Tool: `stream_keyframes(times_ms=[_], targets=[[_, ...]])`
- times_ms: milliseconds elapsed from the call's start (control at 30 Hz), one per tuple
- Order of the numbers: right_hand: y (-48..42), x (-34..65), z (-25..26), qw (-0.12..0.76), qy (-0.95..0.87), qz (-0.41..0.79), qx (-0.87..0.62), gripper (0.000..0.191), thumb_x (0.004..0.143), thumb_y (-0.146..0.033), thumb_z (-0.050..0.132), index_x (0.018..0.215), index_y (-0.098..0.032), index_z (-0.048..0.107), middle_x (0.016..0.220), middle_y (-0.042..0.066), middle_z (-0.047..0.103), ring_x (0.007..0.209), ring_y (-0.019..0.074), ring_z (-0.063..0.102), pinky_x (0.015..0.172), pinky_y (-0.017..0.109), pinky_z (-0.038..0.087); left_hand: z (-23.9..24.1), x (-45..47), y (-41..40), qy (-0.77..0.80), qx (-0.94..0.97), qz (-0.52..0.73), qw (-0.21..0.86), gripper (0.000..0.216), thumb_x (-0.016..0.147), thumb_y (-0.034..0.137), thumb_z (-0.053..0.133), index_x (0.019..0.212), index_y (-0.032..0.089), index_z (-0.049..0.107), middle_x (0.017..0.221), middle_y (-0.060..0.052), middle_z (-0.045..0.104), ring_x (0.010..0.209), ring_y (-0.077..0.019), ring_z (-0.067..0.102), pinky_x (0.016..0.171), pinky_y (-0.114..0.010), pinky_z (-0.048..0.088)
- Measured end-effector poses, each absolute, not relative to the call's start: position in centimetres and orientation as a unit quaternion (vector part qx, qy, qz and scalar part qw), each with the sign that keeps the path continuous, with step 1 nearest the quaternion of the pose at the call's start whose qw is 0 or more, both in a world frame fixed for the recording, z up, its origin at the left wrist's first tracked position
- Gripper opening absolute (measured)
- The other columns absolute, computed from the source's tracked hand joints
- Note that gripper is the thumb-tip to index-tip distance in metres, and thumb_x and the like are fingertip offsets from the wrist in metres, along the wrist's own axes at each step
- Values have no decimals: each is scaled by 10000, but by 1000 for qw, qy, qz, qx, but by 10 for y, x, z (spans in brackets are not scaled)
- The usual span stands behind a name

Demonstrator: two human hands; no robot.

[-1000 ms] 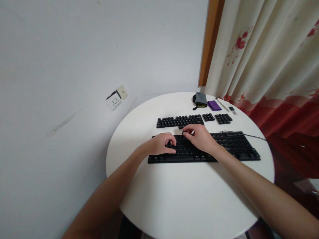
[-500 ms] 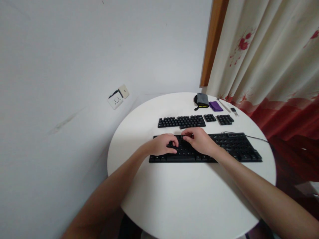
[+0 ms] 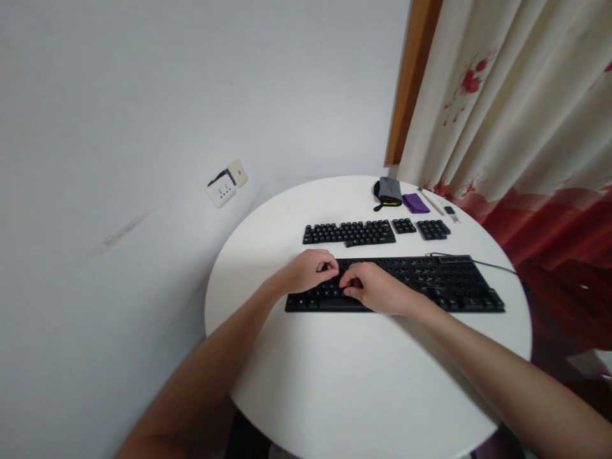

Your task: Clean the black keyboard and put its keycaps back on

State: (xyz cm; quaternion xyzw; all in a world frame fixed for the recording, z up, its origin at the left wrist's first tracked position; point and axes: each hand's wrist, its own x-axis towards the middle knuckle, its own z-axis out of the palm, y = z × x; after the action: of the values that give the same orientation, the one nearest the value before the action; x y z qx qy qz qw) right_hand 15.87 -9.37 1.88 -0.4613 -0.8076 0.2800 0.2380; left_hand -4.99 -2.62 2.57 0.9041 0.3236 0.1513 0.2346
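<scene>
A black keyboard (image 3: 454,284) lies lengthwise across the white round table (image 3: 363,370), some of its keys fitted and other spots bare. Over its left part, my left hand (image 3: 310,271) has thumb and fingers pinched together near the upper rows. Just to the right of it, my right hand (image 3: 375,288) rests lower on the keyboard with its fingers curled and closed. Whatever sits between either hand's fingertips is too small or hidden to make out. Behind the keyboard, loose black keycaps (image 3: 351,233) stand grouped in rows.
Smaller keycap groups stand to the right, one a number-pad block (image 3: 433,229). Farther back lie a grey pouch (image 3: 389,190), a purple cloth (image 3: 415,203), a thin stick-like tool (image 3: 431,201) and a small dark-and-clear item (image 3: 451,213). The keyboard's cable (image 3: 495,265) runs off the right edge.
My right hand has come down from the keyboard's upper edge toward its lower rows. My left hand has risen slightly, its thumb and fingers drawing together.
</scene>
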Motion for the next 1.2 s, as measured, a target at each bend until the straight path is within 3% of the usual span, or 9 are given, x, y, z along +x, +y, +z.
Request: stream_keyframes(times_ms=[433,667,900,1200], targets=[[-99,153,17,192,-840,191,-471,110,824,-111,685,861,-207,726,908,41,701,836,197,637,746,292,428,25,-49,-26,309,906,154,243,136,904,246,601,883,176,715,779,2,633,694,-121,541,665,-245,396],[-100,155,20,195,-839,207,-464,116,805,-110,707,804,-226,700,851,5,690,773,168,625,694,271,403,25,-50,-25,310,910,150,230,145,911,242,590,896,178,719,766,5,621,678,-119,531,657,-248,390],[-102,161,33,163,-868,186,-431,164,870,-136,613,786,-218,727,905,35,697,837,177,642,720,268,406,25,-49,-27,311,910,155,227,150,919,252,591,880,178,714,755,8,615,677,-121,525,662,-250,386],[-103,167,46,87,-894,144,-416,238,875,-136,531,725,-220,696,800,24,706,762,172,635,604,277,275,24,-48,-26,303,913,157,224,158,923,254,586,867,176,712,762,4,632,680,-123,534,659,-248,390]])
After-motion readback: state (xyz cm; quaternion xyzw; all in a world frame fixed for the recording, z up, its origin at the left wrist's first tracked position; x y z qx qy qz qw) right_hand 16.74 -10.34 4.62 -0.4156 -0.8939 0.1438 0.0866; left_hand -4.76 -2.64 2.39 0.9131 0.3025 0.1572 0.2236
